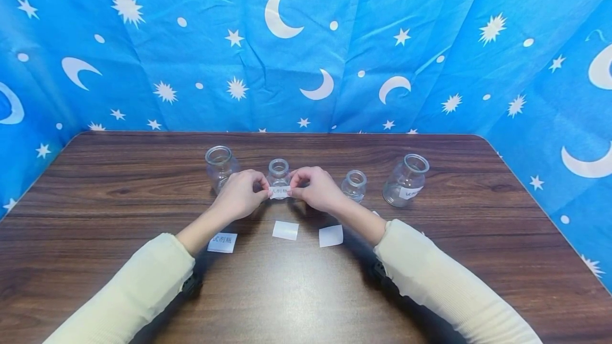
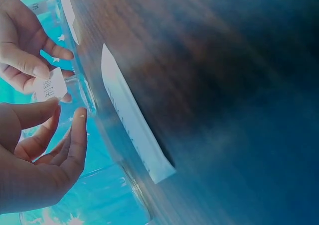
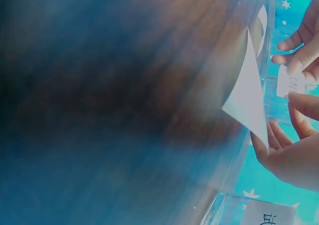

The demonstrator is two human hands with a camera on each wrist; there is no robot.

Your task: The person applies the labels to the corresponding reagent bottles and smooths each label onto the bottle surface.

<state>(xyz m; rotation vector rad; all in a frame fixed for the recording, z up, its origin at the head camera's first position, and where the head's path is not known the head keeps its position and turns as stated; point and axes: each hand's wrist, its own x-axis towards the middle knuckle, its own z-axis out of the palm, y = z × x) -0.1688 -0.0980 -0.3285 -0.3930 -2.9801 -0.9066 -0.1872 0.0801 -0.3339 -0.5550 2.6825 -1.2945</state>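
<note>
A white label (image 1: pixel 279 191) with printed characters spans the front of a small clear glass bottle (image 1: pixel 279 166). At the label's left end, my left hand (image 1: pixel 241 192) holds it between thumb and curled fingers. The other end is pinched by my right hand (image 1: pixel 315 189). In the left wrist view my left hand (image 2: pixel 45 155) is below the label (image 2: pixel 51 85), the thumb at its edge. The right wrist view shows my right hand (image 3: pixel 294 150) with its thumb on the label (image 3: pixel 288 81). Whether the label fully touches the glass, I cannot tell.
A larger jar (image 1: pixel 220 163) stands left, partly behind my left hand. Right of my hands are a small bottle (image 1: pixel 355 185) and a larger jar (image 1: pixel 406 180) bearing a label. On the wooden table lie a printed label (image 1: pixel 222 242) and blank-looking white pieces (image 1: pixel 285 230).
</note>
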